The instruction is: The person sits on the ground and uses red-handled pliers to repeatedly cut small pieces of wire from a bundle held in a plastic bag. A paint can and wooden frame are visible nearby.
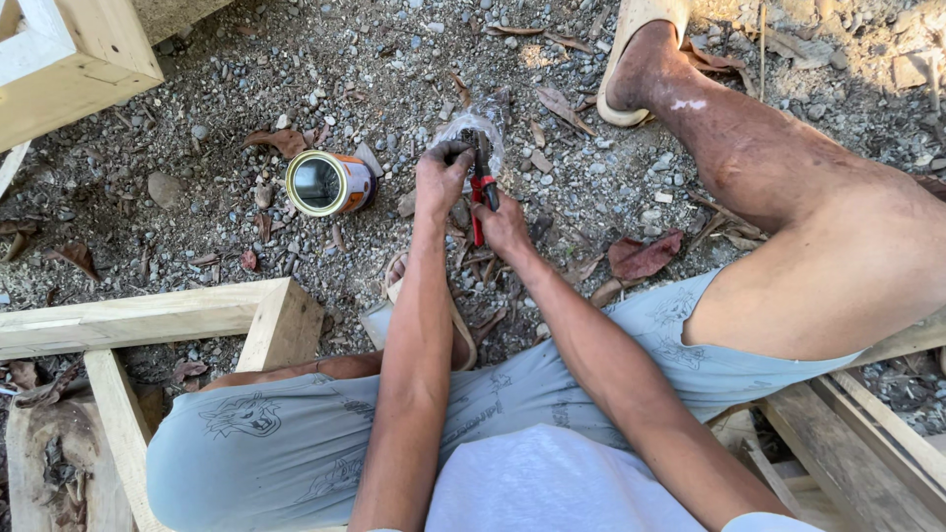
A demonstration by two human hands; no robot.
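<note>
Red-handled pliers [482,192] were gripped in the right hand [505,225], fingers wrapped shut around the handles. The tool's long axis ran nearly straight away from the body, handles toward the wrist and nose pointing outward, where it met a small item pinched by the left hand [440,175]. The left fingers were curled together on that item; what it was could not be told, as the fingertips covered it. Both hands worked close together just above the gravel ground [611,177], the left slightly farther out than the right, so the pliers' tip lay just beside the left fingertips, toward the right.

A crumpled clear plastic bag [480,128] lay on the gravel directly beyond the hands; its contents were not discernible. To the left, well apart from the hands, a metal can [328,182] lay on its side with its open mouth toward the camera; the shiny interior appeared empty. Pale wooden frames [148,315] bordered the seated person on the left.
</note>
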